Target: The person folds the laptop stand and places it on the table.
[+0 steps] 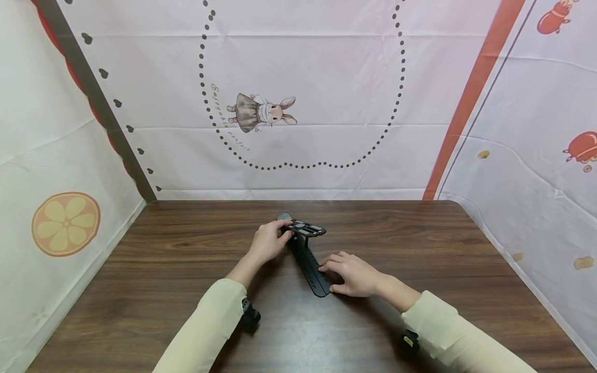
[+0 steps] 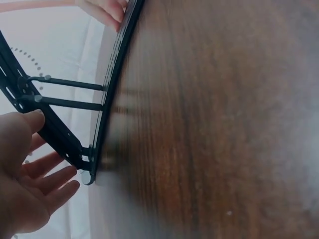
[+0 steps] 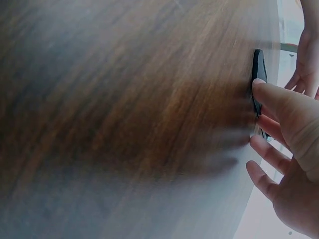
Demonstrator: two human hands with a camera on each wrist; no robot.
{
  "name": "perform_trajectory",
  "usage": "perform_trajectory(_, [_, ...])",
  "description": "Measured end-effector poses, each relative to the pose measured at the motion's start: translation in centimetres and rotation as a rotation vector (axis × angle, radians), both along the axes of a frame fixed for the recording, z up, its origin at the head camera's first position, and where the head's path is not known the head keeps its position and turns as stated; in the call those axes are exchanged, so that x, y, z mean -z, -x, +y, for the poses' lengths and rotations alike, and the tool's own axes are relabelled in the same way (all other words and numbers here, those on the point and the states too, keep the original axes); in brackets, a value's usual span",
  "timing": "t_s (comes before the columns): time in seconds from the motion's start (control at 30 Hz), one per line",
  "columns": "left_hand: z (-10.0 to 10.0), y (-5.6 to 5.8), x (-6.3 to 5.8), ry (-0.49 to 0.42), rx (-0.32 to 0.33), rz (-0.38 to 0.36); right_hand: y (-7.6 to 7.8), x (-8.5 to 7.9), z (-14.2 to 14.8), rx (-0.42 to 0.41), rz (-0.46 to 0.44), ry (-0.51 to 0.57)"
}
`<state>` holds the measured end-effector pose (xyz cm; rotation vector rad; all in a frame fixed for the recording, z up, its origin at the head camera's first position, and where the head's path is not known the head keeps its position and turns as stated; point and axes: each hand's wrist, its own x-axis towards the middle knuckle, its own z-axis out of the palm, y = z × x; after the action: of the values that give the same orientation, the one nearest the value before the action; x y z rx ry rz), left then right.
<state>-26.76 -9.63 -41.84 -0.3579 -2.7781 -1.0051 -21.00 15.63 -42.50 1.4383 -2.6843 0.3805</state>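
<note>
A black folding stand [image 1: 305, 259] lies on the table, its long flat base running from far left to near right. Above the base is a tilted plate [image 1: 306, 228] with pale pads, and two thin struts [image 2: 75, 83] join them in the left wrist view. My left hand [image 1: 270, 241] pinches the plate's left side, thumb on one face and fingers on the other. At the base's near end, my right hand [image 1: 352, 273] touches the right edge with its thumb and fingertips. In the right wrist view its other fingers [image 3: 269, 154] extend loosely past the base.
The stand lies on a brown wood-grain table [image 1: 186, 259]. A printed white cloth [image 1: 326, 93] hangs behind the table's far edge and along both sides. Dark wrist cameras sit at both cuffs.
</note>
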Motion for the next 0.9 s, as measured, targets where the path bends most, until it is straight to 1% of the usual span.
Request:
perform_trajectory(0.13, [0.1,-0.4,-0.2,0.016,-0.043,0.012,-0.1,-0.2,0.0,0.008,-0.023,-0.014])
perform_trajectory(0.23, [0.3,-0.7,-0.5,0.027,-0.069,-0.001,-0.1,-0.2,0.0,0.012,-0.025,-0.021])
perform_trajectory(0.43, [0.7,-0.9,-1.0,0.025,-0.095,-0.02,-0.1,-0.2,-0.1,0.0,-0.012,-0.016])
perform_trajectory(0.6, [0.9,-0.8,-1.1,0.017,-0.099,-0.013,-0.1,-0.2,-0.1,-0.015,0.021,0.005])
perform_trajectory(0.73, [1.0,-0.6,-1.0,0.006,-0.087,0.003,0.0,-0.1,0.0,-0.007,0.038,0.008])
perform_trajectory(0.9, [1.3,-0.3,-0.8,-0.008,-0.076,0.003,0.0,0.1,-0.1,0.004,0.055,0.007])
